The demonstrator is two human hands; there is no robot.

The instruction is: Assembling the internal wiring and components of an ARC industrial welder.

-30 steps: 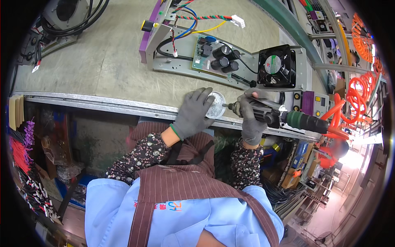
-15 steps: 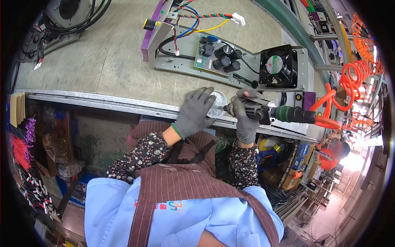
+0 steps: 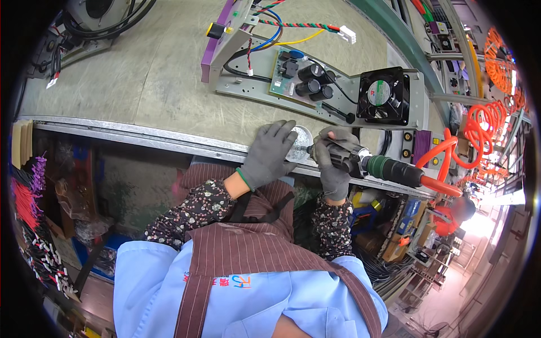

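Observation:
My gloved left hand [image 3: 267,153] lies flat on the bench edge with its fingers stretched out, touching the left rim of a small round dish [image 3: 305,137]. Tiny silvery pieces, apparently screws, fill the dish. My gloved right hand [image 3: 333,163] is closed round a black air screwdriver [image 3: 352,159] lying nearly level. Its tip points left into the dish, though the exact contact is hard to make out. Beyond my hands lies an open grey metal chassis [image 3: 236,84] carrying a circuit board [image 3: 280,80], a black fan [image 3: 384,94] and a purple panel [image 3: 213,62].
An orange coiled hose [image 3: 442,185] runs from the screwdriver's rear to the right. Loose wires with a white connector [image 3: 347,35] rise over the chassis. Another unit [image 3: 93,22] stands far left. Wire bundles [image 3: 28,197] hang below left. A co-worker [image 3: 451,217] is at the right.
The screwdriver's rear has swung slightly nearer to me and left, its tip staying at the dish. My left hand stays beside the dish. The whole bench scene has shifted a little with the view.

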